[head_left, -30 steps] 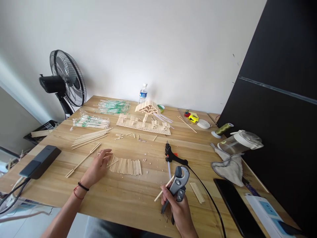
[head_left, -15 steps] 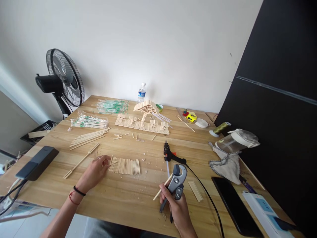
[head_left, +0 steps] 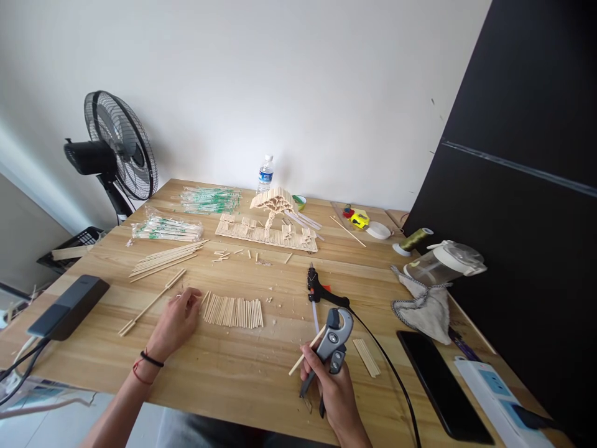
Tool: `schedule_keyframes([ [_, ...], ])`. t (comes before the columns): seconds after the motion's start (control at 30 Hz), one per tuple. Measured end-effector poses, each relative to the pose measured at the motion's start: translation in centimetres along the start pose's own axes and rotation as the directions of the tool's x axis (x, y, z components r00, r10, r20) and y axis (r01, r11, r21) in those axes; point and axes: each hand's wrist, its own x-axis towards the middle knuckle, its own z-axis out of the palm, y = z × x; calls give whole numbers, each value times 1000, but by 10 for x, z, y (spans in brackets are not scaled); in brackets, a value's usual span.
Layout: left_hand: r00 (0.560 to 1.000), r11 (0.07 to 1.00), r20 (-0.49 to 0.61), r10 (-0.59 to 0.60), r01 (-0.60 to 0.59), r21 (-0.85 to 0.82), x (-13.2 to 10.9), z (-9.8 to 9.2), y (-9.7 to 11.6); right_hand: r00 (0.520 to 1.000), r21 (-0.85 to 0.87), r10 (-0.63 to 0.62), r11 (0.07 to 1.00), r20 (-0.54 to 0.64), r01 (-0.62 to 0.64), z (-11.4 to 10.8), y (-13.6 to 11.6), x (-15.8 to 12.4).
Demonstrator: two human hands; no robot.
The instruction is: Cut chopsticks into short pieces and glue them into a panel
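Observation:
My right hand (head_left: 333,392) is closed around a grey cutter (head_left: 332,345) near the table's front edge, and a wooden stick (head_left: 306,359) pokes out to the left from the cutter's jaw. My left hand (head_left: 176,320) rests on the table with its fingers curled, touching the left end of a row of short cut sticks (head_left: 233,311). Whether it pinches one of them I cannot tell. A black glue gun (head_left: 321,292) lies just beyond the cutter, its cable running to the front edge.
A stick model (head_left: 270,221) stands at the back middle, with bagged sticks (head_left: 209,200) and loose long sticks (head_left: 165,258) to its left. A black box (head_left: 69,306) lies far left, a fan (head_left: 116,149) behind it. A jar (head_left: 443,264), cloth (head_left: 424,305) and phone (head_left: 443,386) are right.
My left hand has drawn in from spread fingers to curled ones at the left end of the cut-stick row. The right hand with the cutter has hardly moved.

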Motion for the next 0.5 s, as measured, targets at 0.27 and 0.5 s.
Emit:
schedule_keyframes([
  [0.27, 996, 997, 61, 67, -64, -53, 2, -6, 5, 1000, 11, 12, 1000, 2, -12, 1, -1, 0],
  [0.5, 987, 988, 100, 129, -120, -92, 1, -7, 6, 1000, 11, 20, 1000, 1, -20, 3, -5, -1],
])
